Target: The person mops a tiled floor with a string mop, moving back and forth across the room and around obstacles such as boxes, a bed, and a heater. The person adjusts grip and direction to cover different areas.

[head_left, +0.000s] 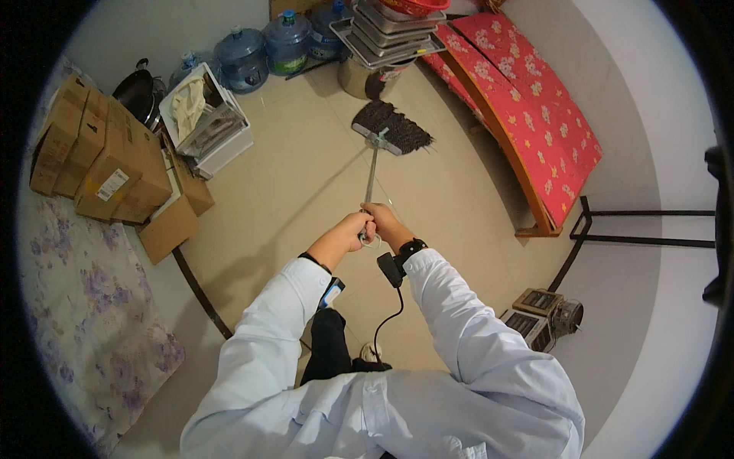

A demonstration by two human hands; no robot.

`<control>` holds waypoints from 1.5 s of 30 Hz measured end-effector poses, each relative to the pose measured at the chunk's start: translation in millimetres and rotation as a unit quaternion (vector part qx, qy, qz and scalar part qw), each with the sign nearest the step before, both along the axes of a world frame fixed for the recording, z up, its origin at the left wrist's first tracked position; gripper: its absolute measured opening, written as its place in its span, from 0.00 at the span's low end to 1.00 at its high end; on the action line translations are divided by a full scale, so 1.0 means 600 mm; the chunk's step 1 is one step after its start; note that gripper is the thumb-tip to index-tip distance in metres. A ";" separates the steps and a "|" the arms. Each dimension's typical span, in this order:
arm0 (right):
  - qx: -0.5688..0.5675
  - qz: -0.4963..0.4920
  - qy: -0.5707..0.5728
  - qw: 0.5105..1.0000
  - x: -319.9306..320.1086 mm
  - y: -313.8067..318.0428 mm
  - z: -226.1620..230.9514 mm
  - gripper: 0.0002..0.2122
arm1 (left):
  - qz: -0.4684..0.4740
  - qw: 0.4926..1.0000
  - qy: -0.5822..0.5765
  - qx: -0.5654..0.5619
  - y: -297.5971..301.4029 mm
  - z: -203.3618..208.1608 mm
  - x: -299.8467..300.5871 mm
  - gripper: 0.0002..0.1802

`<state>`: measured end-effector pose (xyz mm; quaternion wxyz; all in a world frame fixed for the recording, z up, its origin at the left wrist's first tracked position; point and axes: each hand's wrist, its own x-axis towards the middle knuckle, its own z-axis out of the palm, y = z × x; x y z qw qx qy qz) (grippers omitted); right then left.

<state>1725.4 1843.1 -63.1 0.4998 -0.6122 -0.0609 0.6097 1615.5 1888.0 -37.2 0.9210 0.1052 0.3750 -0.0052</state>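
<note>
Far right: red flowered bed along the wall. Left: stacked cardboard boxes; beyond, a white crate and blue water jugs. Far centre: stacked metal trays. Centre floor: dark mop, head flat on the tiles, handle running near. Left hand and right hand, touching, each grip closed around the handle's end.

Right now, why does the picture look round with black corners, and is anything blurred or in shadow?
Head view: a fisheye lens bends straight edges and leaves a black rim. Light is soft and even; the person's shadow falls left on the floor. Both hands, left hand and right hand, and the mop look sharp.
</note>
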 end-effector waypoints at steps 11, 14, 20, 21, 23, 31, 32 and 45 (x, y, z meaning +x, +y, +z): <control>0.056 -0.005 -0.018 0.998 -0.096 -0.260 0.014 0.29 | 0.077 0.989 0.027 -0.122 -0.271 0.048 -0.088 0.10; 0.076 0.038 -0.052 0.995 -0.090 -0.340 0.016 0.22 | 0.078 0.988 0.053 -0.121 -0.357 0.066 -0.082 0.11; 0.117 0.023 -0.015 0.993 -0.070 -0.562 0.023 0.13 | -0.028 0.997 0.070 0.022 -0.570 0.092 -0.049 0.07; 0.077 0.014 -0.013 0.997 -0.066 -0.604 0.031 0.13 | -0.039 0.996 0.081 0.028 -0.606 0.097 -0.036 0.06; 0.035 -0.005 -0.002 0.999 -0.051 -0.684 0.057 0.13 | -0.048 0.995 0.086 -0.016 -0.685 0.104 -0.014 0.05; 0.026 -0.007 0.000 1.000 -0.067 -0.903 0.118 0.13 | -0.113 0.986 0.121 -0.020 -0.876 0.121 -0.010 0.06; 0.029 -0.015 0.001 0.999 -0.074 -0.924 0.112 0.13 | -0.122 0.986 0.115 -0.020 -0.896 0.126 -0.014 0.06; 0.048 -0.039 -0.047 0.997 -0.190 -1.210 0.041 0.13 | -0.188 0.971 0.146 -0.024 -1.165 0.148 -0.124 0.07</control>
